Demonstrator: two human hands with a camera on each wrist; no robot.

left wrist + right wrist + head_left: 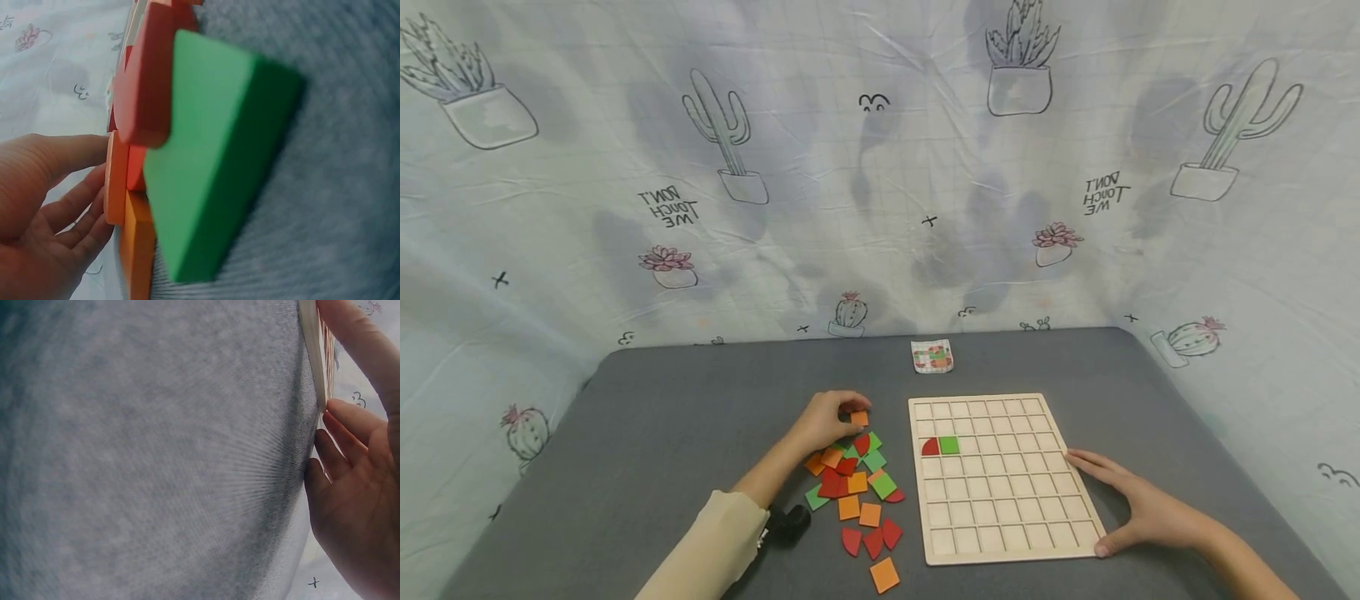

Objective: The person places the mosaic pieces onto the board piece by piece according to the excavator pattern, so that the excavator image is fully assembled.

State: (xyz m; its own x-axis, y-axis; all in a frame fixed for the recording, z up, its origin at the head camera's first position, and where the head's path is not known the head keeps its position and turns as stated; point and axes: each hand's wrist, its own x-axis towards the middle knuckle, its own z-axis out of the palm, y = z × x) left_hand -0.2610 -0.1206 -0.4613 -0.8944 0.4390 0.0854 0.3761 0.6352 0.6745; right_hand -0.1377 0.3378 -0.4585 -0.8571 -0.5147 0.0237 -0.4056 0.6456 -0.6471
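My left hand (pixel 826 423) is over the far end of a loose heap of coloured tiles, pinching an orange square tile (pixel 860 418) between thumb and fingers. In the left wrist view, a green tile (pixel 206 137) and a red tile (pixel 150 75) loom close and partly cover what lies behind. To the right of the heap lies a pale wooden grid board (pixel 1000 533). A red quarter-circle tile (pixel 930 447) and a green square tile (pixel 949 445) sit side by side in its cells. My right hand (pixel 1138 504) touches the board's right edge, thumb at the near corner, fingers extended.
A small printed card (pixel 932 357) with a coloured pattern lies beyond the board. Single red tiles (pixel 873 543) and an orange tile (pixel 884 575) are spread toward the near side. A cloth with cactus drawings (pixel 880 167) hangs behind the grey table (pixel 700 417).
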